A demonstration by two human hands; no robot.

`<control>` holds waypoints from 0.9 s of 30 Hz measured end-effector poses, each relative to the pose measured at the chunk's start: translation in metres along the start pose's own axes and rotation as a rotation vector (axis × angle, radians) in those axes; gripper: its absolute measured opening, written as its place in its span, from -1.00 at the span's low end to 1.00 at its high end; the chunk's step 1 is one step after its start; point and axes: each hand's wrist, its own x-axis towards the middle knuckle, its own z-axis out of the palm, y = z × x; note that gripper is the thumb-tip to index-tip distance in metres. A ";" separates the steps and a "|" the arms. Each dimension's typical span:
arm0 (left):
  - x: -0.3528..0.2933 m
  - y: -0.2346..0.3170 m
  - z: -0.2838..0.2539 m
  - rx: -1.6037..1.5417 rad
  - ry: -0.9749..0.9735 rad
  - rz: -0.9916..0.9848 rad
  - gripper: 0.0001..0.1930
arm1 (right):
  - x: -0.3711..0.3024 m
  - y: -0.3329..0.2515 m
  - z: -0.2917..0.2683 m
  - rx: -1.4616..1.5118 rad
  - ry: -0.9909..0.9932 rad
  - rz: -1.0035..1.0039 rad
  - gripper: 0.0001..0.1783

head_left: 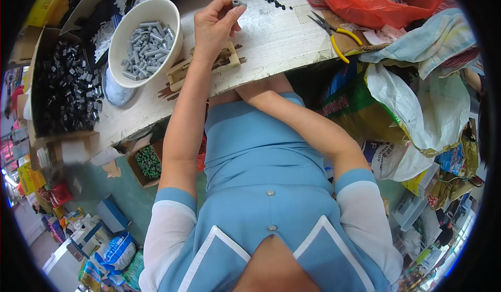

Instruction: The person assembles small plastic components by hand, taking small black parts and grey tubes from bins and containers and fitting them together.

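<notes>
My left hand [213, 27] is raised over the worktable, with a small grey cylindrical piece [238, 3] pinched between thumb and forefinger. Below that wrist, a wooden frame-like fixture [176, 78] lies on the table, partly covered by my forearm. To its left stands a cream bowl [116, 40] holding many similar grey cylinders [148, 47]. Several tiny black pieces [277, 3] are scattered on the tabletop, right of the left hand. My right hand [254, 95] rests low by my lap at the table's front edge; its fingers are hidden beneath the edge.
Yellow-handled pliers [339, 35] lie at the table's right side, near a red plastic bag [360, 10] and a cloth [422, 41]. A cardboard box of shiny black parts [68, 88] stands at far left. A box of green pieces [148, 161] sits below the table.
</notes>
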 end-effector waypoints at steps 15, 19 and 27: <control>-0.008 0.012 0.000 -0.033 -0.072 -0.021 -0.90 | 0.043 -0.037 -0.166 0.894 -0.069 0.407 -0.87; -0.008 0.013 0.001 -0.048 -0.089 0.000 -0.89 | 0.087 -0.034 -0.180 0.926 -0.037 0.308 -0.86; -0.009 0.019 -0.002 -0.055 -0.108 0.008 -0.87 | 0.117 -0.036 -0.170 0.866 -0.106 0.175 -0.89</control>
